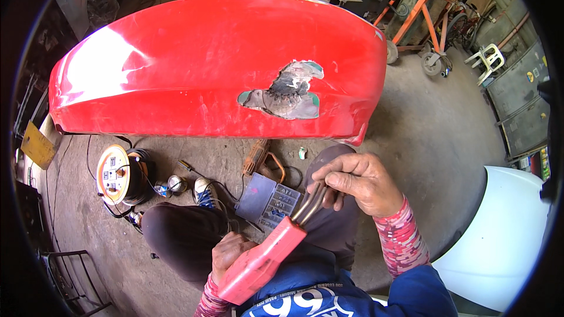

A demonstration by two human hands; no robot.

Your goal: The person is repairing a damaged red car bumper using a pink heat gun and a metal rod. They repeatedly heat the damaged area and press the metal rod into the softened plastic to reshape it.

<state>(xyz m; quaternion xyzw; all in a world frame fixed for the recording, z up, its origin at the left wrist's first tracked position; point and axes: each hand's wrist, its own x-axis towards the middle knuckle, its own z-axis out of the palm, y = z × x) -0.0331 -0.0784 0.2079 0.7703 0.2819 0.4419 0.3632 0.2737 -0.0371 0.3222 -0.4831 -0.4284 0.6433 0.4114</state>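
My left hand point(229, 252) is closed round the thick handle of a red hot stapler point(264, 261), which slants up to the right over my lap. Two bare metal prongs point(310, 204) stick out of its front end. The thumb and fingers of my right hand point(361, 185) pinch at the prong tips; whether a small staple sits between them is hidden. Past my knees lies a red car bumper point(200, 53) with a ragged, cracked patch point(291, 93) of bare grey right of its middle. An open case point(264, 199) with small metal pieces in compartments rests between my legs.
A cable reel point(114, 175) with sockets stands at the left, near a small can point(176, 184). An orange power tool point(257, 157) lies below the bumper. At the right is a pale car panel point(499, 240); an orange wheeled frame point(432, 14) stands behind.
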